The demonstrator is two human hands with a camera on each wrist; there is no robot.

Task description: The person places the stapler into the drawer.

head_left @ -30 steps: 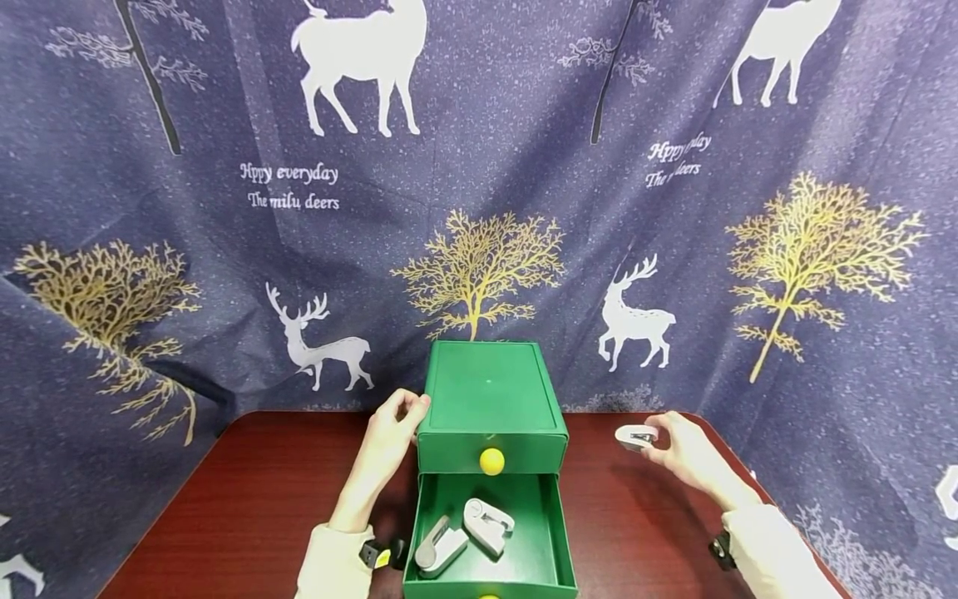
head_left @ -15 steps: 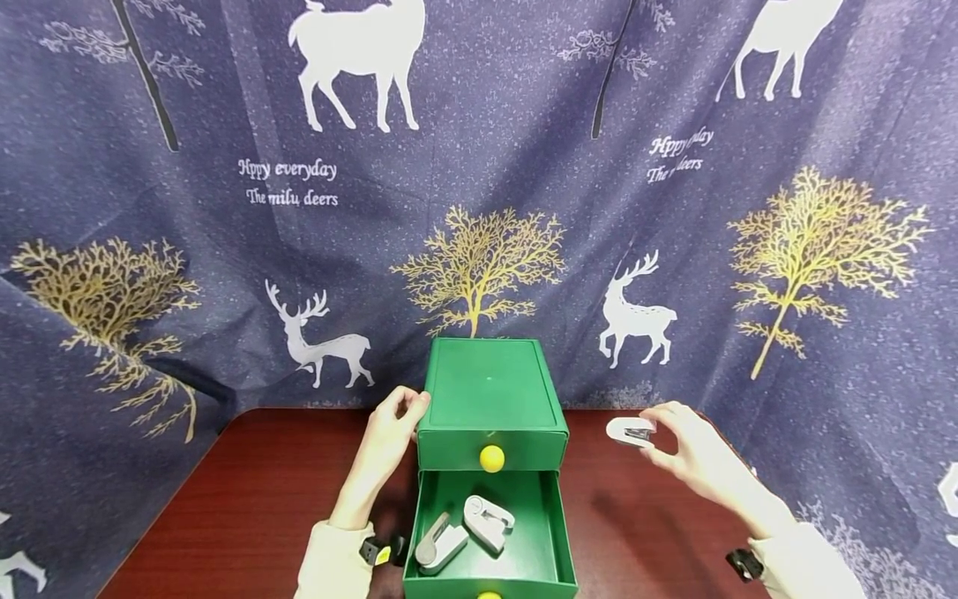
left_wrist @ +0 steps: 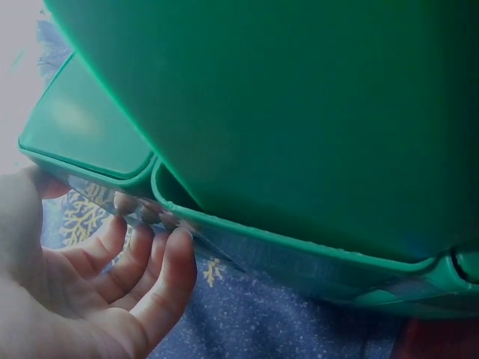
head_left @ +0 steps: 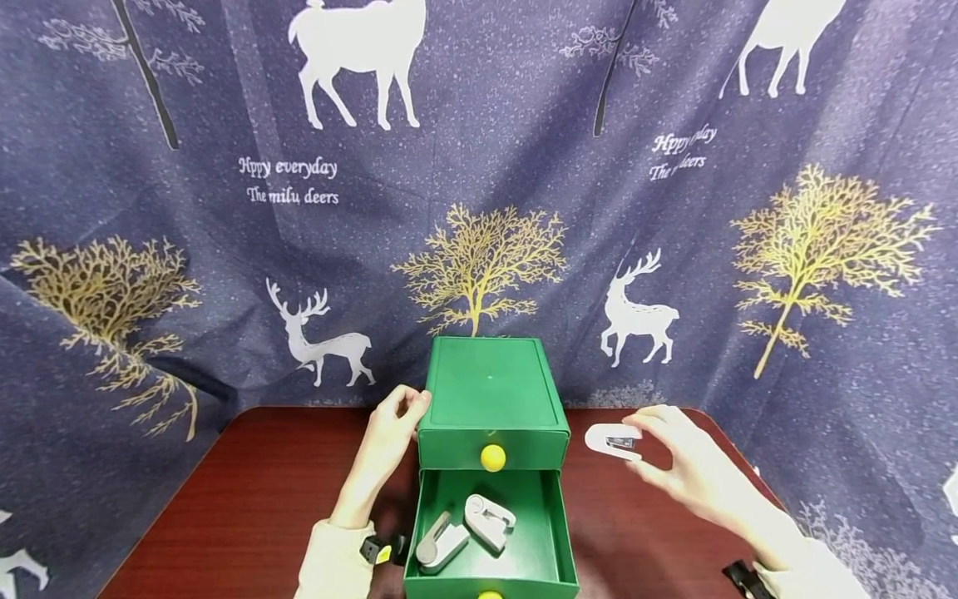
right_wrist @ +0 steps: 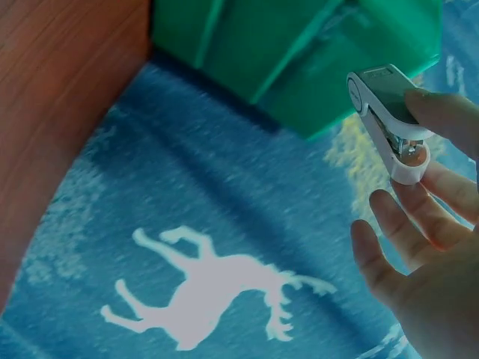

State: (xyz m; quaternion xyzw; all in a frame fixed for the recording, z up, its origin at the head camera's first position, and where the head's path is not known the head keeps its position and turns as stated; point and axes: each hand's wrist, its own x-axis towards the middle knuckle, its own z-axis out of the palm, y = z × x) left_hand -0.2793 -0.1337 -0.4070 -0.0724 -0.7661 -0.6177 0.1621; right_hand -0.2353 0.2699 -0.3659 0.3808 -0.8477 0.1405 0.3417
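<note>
In the head view, my right hand (head_left: 684,462) pinches a small white and grey stapler (head_left: 612,441) between thumb and fingers, above the table to the right of the green drawer box (head_left: 490,387). The right wrist view shows the thumb on the grey top of this stapler (right_wrist: 389,105) and fingertips under its base. My left hand (head_left: 389,428) touches the upper left side of the drawer box with relaxed, slightly bent fingers; the left wrist view has these fingertips (left_wrist: 179,247) against its side wall. Two more staplers, one white (head_left: 488,522) and one grey-white (head_left: 441,545), lie in the pulled-out lower drawer (head_left: 535,545).
The upper drawer (head_left: 456,452) is closed and has a yellow round knob (head_left: 493,457). A second yellow knob (head_left: 490,595) shows at the bottom frame edge. The box stands on a reddish-brown table (head_left: 247,499). A blue cloth (head_left: 494,158) printed with deer and trees hangs behind.
My right hand has moved left with the stapler, bringing it nearer the drawer box and turning it slightly. The left hand and the drawers have stayed put.
</note>
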